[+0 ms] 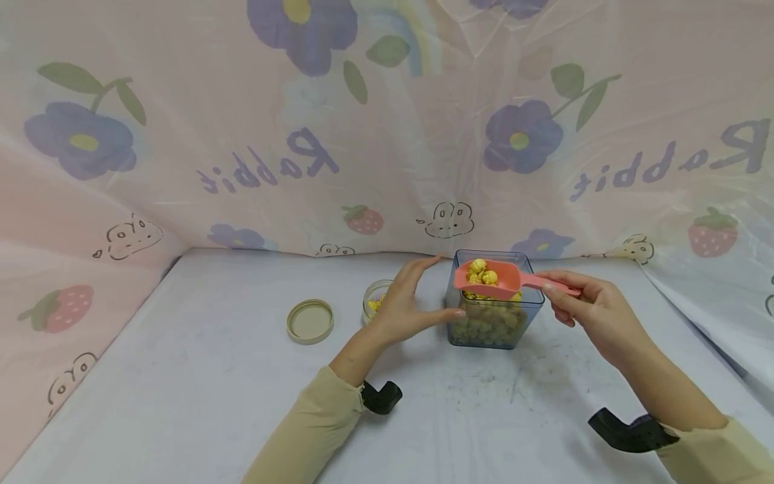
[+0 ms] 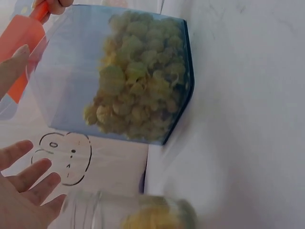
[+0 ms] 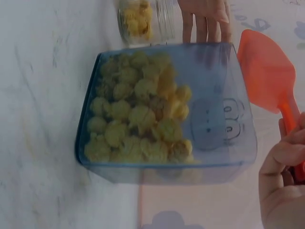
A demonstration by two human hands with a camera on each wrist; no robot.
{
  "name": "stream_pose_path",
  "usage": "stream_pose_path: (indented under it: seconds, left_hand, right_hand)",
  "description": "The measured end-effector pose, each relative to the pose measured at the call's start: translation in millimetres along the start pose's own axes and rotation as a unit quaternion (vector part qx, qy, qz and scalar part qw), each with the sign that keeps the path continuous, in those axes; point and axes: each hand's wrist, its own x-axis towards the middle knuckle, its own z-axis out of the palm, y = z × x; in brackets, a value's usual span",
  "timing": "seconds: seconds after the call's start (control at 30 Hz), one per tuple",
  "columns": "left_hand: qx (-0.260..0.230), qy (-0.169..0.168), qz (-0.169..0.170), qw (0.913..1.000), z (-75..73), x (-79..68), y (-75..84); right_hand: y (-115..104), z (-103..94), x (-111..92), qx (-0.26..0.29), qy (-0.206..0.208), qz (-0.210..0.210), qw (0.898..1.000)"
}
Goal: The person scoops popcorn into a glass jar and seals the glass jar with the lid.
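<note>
My right hand (image 1: pixel 588 308) grips the pink scoop (image 1: pixel 500 290) above the plastic bin (image 2: pixel 78 67), left hand (image 1: pixel 402 309) spread beside it; tilting could spill popcorn (image 1: pixel 488 277).

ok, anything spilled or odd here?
No spill visible: popcorn sits in the blue bin, glass jar and coral scoop. Odd: the "Rabbit" lettering on the backdrop reads backwards, and grey smudges mark the tabletop near the bin.

Pink sheet (image 1: pixel 417 128), probably plastic — purple flowers (image 1: pixel 504 138), strawberries (image 1: pixel 365 220), mirrored "Rabbit" text (image 1: pixel 269 167). White surface (image 1: pixel 181 403) below — faint grey smudges (image 1: pixel 514 393), soft light.
</note>
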Motion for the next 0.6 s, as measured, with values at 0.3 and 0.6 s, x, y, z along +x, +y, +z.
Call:
stream_pose_path:
  seconds: [0.3, 0.6]
  left_hand:
    - [0.029, 0.011, -0.005, 0.9995, -15.9, -11.7, -9.7]
    - [0.035, 0.027, 0.012, 0.9989, -29.9, -20.7, -17.4]
  right_hand:
    - [-4, 13.2, -3, 0.038, -0.014, -0.024, 0.999]
    - [-7, 25.1, -6, 0.005, -0.009, -0.021, 1.0]
